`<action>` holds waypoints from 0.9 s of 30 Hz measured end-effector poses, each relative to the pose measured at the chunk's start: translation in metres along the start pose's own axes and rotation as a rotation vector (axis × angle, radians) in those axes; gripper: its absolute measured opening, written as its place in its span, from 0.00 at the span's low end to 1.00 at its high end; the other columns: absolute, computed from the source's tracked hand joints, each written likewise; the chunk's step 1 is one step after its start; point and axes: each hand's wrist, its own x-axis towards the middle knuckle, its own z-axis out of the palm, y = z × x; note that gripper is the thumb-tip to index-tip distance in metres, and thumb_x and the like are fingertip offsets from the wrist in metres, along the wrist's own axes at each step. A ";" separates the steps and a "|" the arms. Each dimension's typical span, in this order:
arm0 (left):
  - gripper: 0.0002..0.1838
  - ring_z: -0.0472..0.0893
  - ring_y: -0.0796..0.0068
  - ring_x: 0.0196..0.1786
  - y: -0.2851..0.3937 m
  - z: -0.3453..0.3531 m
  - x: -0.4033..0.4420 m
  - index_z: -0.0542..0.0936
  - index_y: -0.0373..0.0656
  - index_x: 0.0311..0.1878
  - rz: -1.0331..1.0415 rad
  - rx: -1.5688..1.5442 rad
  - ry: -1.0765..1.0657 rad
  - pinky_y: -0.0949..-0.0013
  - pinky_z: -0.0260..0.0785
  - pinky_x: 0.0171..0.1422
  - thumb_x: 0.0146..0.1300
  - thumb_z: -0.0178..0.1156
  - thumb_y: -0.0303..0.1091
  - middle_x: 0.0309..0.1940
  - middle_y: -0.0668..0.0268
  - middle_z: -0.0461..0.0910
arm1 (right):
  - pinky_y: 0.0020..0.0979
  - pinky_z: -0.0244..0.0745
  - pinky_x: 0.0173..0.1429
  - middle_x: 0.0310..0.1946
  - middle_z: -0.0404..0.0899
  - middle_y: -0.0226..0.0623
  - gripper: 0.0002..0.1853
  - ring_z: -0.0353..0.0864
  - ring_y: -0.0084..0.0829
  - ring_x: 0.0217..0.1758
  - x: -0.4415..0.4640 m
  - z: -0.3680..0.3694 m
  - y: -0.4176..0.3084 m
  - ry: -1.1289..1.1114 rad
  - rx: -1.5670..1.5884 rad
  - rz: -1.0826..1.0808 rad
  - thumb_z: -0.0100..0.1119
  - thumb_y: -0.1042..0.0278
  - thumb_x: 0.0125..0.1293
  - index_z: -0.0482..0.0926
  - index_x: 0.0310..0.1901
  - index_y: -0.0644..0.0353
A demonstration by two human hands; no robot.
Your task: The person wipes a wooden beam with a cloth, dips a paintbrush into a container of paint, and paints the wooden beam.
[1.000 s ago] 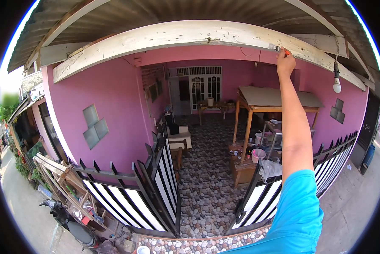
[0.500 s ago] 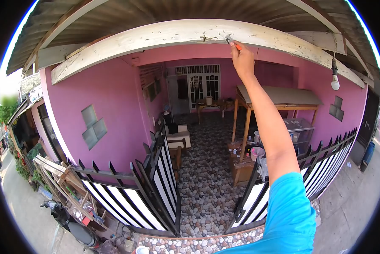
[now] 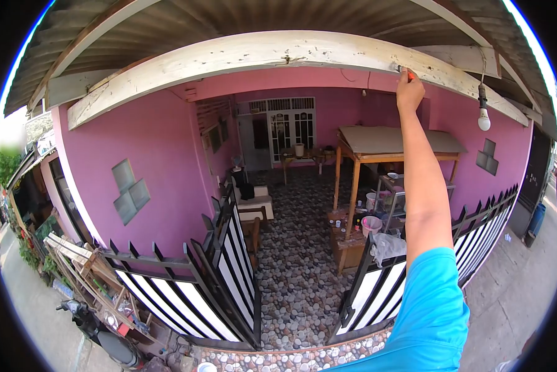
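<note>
My right hand (image 3: 410, 94) is raised high on an outstretched arm in a blue sleeve. Its fingers are closed round a small tool with an orange handle and a greyish tip, which looks like a scraper (image 3: 411, 75). The tip meets the lower part of a long white wooden beam (image 3: 229, 53), right of its middle. Chips, dark spots and worn patches mark the beam's face. My left hand is out of view.
A bulb (image 3: 484, 119) hangs right of my hand, below the corrugated roof (image 3: 253, 15). Black-and-white gates (image 3: 235, 273) with pointed bars stand below on both sides. Behind are a wooden stall (image 3: 390, 140) and a pink bucket (image 3: 371, 224). A motorbike (image 3: 108, 341) is parked lower left.
My right hand and the scraper have moved to the right along the beam, towards the hanging bulb. The view has shifted slightly with my head.
</note>
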 end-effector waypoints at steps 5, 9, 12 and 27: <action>0.36 0.73 0.67 0.63 0.017 0.001 0.001 0.65 0.31 0.69 -0.008 -0.083 -0.020 0.67 0.64 0.68 0.58 0.69 0.23 0.62 0.56 0.73 | 0.43 0.76 0.51 0.42 0.83 0.54 0.16 0.83 0.51 0.47 0.009 -0.002 0.010 0.144 -0.112 -0.139 0.58 0.59 0.69 0.84 0.47 0.65; 0.37 0.72 0.67 0.64 0.011 0.004 0.001 0.63 0.31 0.70 -0.034 -0.116 -0.040 0.67 0.63 0.69 0.59 0.68 0.21 0.63 0.56 0.71 | 0.45 0.76 0.51 0.40 0.83 0.55 0.15 0.82 0.53 0.46 -0.015 0.027 -0.006 0.035 -0.072 -0.247 0.57 0.61 0.69 0.84 0.46 0.65; 0.37 0.71 0.67 0.65 0.011 0.004 0.000 0.63 0.31 0.70 -0.060 -0.131 -0.068 0.66 0.62 0.70 0.59 0.68 0.21 0.64 0.55 0.71 | 0.44 0.76 0.48 0.37 0.83 0.55 0.16 0.84 0.53 0.42 -0.036 0.047 -0.027 -0.074 0.088 -0.256 0.58 0.61 0.69 0.84 0.45 0.66; 0.37 0.71 0.65 0.64 0.003 0.011 0.005 0.64 0.29 0.68 0.009 0.035 -0.082 0.65 0.62 0.70 0.58 0.70 0.24 0.62 0.53 0.72 | 0.33 0.79 0.44 0.35 0.84 0.44 0.16 0.85 0.36 0.36 0.007 0.006 0.033 -0.023 0.089 -0.109 0.58 0.59 0.70 0.83 0.48 0.65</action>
